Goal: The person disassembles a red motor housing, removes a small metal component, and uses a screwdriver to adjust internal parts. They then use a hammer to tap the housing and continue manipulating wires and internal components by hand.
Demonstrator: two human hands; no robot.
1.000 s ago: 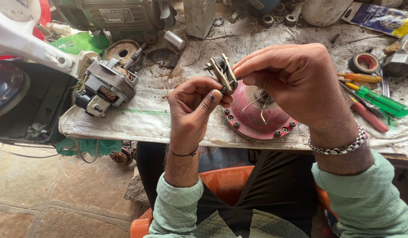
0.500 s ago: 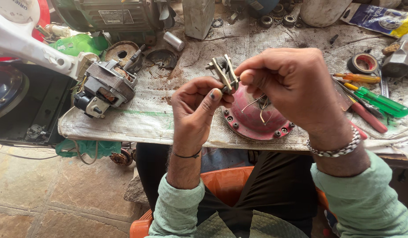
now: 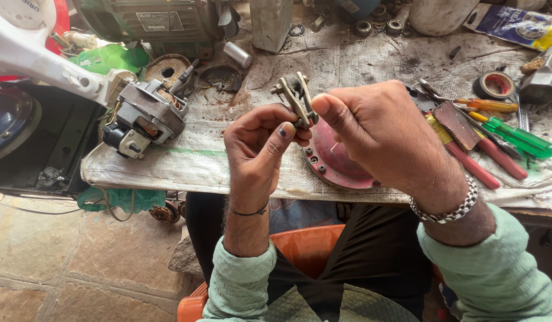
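I hold a small brass-coloured metal bracket part (image 3: 295, 95) up in front of me over the workbench. My left hand (image 3: 258, 152) pinches its lower end with thumb and fingers. My right hand (image 3: 380, 134) grips the same part from the right, thumb tip pressed against its side. Thin wires show under my right palm. Below both hands lies a round pink-red motor cover (image 3: 332, 164) with bolts along its rim, mostly hidden by my right hand.
A small electric motor (image 3: 143, 118) lies at the bench's left end. Red- and green-handled screwdrivers (image 3: 502, 143) and a tape roll (image 3: 495, 84) lie at the right. A large green motor (image 3: 151, 21), a white can and bearings stand at the back. An orange seat shows below.
Both hands have turned the metal part slightly; my right thumb has shifted up against its side. The hands stay over the pink-red cover.
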